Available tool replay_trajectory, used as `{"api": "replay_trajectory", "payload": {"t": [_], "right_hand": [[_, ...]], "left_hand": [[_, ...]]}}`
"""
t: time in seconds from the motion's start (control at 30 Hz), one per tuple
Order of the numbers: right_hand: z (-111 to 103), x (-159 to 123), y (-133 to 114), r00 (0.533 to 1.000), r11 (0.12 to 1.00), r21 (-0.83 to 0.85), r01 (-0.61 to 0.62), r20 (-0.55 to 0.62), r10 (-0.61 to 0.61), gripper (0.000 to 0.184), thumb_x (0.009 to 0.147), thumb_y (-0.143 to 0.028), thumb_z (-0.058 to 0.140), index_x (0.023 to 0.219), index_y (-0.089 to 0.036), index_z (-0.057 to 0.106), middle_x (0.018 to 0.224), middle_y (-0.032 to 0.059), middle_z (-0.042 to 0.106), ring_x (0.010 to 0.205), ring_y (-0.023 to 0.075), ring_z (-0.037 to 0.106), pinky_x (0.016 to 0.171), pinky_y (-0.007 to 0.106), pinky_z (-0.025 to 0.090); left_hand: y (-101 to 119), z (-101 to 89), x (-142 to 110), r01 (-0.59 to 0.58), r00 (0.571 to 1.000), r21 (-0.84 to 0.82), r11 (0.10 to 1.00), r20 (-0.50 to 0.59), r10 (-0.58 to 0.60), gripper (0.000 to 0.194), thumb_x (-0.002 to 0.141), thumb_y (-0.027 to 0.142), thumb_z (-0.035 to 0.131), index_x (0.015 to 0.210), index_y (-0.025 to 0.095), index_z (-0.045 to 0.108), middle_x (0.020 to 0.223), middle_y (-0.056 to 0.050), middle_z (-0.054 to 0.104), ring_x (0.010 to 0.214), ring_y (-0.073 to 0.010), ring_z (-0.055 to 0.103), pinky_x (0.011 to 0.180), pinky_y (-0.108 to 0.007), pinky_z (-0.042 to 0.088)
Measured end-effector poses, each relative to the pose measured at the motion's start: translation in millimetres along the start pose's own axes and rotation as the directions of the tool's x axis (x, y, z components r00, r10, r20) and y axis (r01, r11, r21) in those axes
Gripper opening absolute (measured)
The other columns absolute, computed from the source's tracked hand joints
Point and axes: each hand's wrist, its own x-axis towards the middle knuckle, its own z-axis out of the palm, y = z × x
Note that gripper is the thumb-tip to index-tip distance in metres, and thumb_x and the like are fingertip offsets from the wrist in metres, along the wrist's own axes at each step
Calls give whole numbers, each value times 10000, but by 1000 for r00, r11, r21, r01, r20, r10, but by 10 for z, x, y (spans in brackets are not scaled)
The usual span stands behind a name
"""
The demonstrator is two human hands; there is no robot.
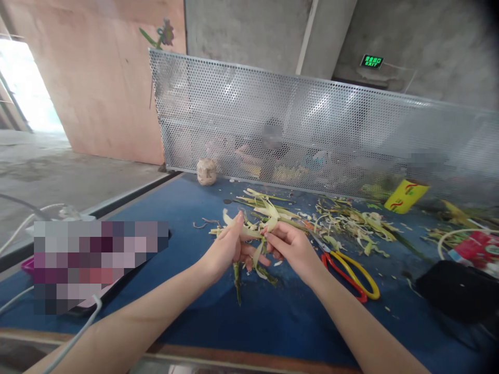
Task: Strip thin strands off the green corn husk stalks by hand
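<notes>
Both my hands meet over the blue table, working on a pale green-white plant strip that looks like peeled leaf or husk. My left hand is closed around its left part, thumb pointing up. With thumb and fingertips, my right hand pinches the strip's right end. Thin, darker green ends hang below the fingers. Just behind lie more long green strips. Scissors with red and yellow handles rest beside my right wrist, blades toward the scraps.
Shredded plant scraps cover the table's back right. A perforated metal screen borders the far edge, with a person visible behind it. A wrapped roll, yellow packet, black object and a blurred device with cables stand around.
</notes>
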Motion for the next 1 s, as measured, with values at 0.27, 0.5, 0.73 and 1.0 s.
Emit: {"api": "replay_trajectory", "payload": {"t": [0.27,0.5,0.73,1.0], "right_hand": [[6,-1,10,1000,999,-32,10,-24,-11,189,696,-345,607,716,-182,513,561,-37,513,471,81,468,448,207,355],[23,-11,-26,999,999,-31,39,-23,-40,215,775,-393,502,744,-182,532,500,-35,507,415,78,429,412,208,307],[11,-12,-15,994,994,-100,45,-90,-54,231,725,-397,560,815,-185,549,533,-35,499,464,92,441,452,220,328],[-30,19,5,996,1000,-1,-2,-91,2,260,689,-389,597,837,-178,565,563,-30,530,443,73,416,430,211,317]], "left_hand": [[-14,30,-3,10,1000,-10,1000,-3,-10,710,789,294,511,1339,172,80,819,-117,661,577,-215,651,386,-235,427],[-8,29,-16,-57,996,97,994,-57,63,898,662,146,664,1336,123,73,621,-36,669,500,-148,612,382,-193,421],[-26,4,-1,-87,991,71,994,-96,94,887,616,125,696,1312,98,146,783,-116,688,673,-220,651,438,-233,462],[26,30,-19,-62,992,16,998,-109,63,844,717,106,598,1334,82,24,697,-82,681,584,-166,634,438,-222,453]]}}
